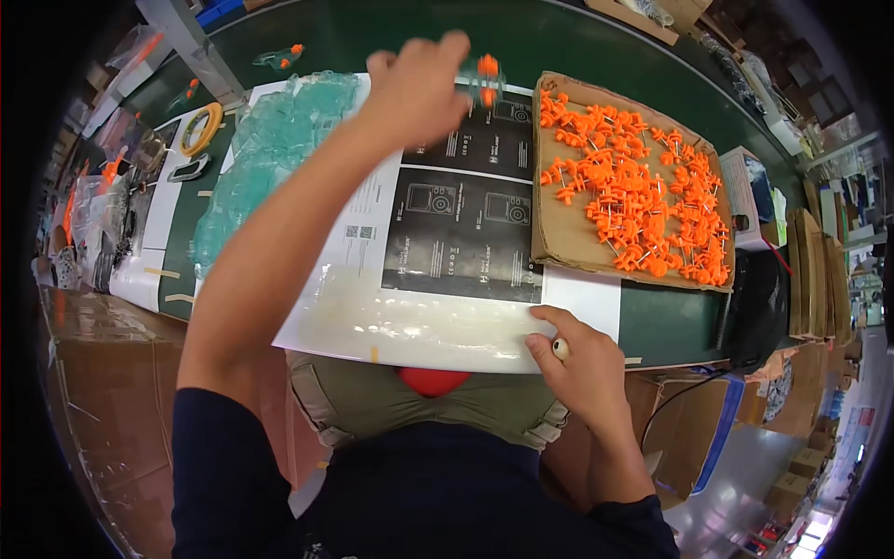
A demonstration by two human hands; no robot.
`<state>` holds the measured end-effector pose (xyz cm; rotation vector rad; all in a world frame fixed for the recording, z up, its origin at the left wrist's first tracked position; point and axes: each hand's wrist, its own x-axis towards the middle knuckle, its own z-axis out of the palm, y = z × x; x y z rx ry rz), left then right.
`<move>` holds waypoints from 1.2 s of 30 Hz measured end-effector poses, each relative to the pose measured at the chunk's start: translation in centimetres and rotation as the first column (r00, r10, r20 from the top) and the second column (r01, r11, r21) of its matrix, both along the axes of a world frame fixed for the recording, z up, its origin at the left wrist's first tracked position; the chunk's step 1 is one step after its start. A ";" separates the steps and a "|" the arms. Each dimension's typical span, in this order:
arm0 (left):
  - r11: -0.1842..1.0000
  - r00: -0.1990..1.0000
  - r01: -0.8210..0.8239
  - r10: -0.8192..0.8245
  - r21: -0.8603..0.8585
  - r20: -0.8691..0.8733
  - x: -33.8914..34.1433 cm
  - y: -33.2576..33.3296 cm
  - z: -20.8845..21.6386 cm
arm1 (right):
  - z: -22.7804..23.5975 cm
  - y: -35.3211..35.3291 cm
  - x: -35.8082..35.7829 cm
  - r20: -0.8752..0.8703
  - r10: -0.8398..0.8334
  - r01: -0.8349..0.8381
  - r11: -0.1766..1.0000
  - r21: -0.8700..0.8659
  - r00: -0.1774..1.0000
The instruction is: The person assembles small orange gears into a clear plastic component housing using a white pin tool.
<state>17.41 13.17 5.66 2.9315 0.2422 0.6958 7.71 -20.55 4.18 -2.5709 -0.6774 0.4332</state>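
My left hand (pixel 419 88) reaches over the far side of the work surface with its fingers spread. Just right of its fingers is a small clear bag (pixel 500 82) with orange pieces (pixel 487 65) inside; whether they touch I cannot tell. A pile of greenish clear plastic bags (pixel 289 126) lies left of my left forearm. My right hand (pixel 587 368) rests at the near right edge of the white sheet (pixel 326 317), its fingers curled round a small white rounded thing (pixel 560 348) with a dark spot. An open cardboard tray (pixel 549 244) holds many orange plastic pieces with metal pins (pixel 619 186).
Black printed panels (pixel 456 228) cover the middle of the sheet. A filled bag (pixel 279 58) lies on the green table (pixel 345 42) at the far left. A yellow tape roll (pixel 201 129) sits near a metal post (pixel 191 47). Cardboard boxes (pixel 116 391) stand below left.
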 end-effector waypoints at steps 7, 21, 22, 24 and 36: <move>0.893 0.896 -0.361 0.412 0.271 -0.164 -0.6 9.2 2.0 | -1.2 -1.0 0.0 0.021 -0.065 0.064 0.997 0.037 0.998; 0.972 0.996 -0.092 0.088 -0.218 -0.029 -9.3 3.6 3.5 | -0.3 -1.3 2.5 0.034 -0.050 0.041 0.974 0.224 0.998; 0.939 0.987 -0.020 -0.037 -0.344 -0.157 -10.9 0.5 3.3 | 0.1 -1.1 3.4 0.109 -0.093 0.070 0.977 0.199 0.990; 0.821 0.910 0.215 -0.365 -0.529 -0.196 -14.9 -4.9 1.6 | 1.2 -0.1 5.7 0.188 -0.128 0.095 0.980 0.175 0.974; 0.929 0.948 0.299 -0.315 -0.219 -0.045 -19.7 -12.8 -4.7 | 2.0 6.2 12.7 0.539 0.176 0.019 0.942 -0.335 0.824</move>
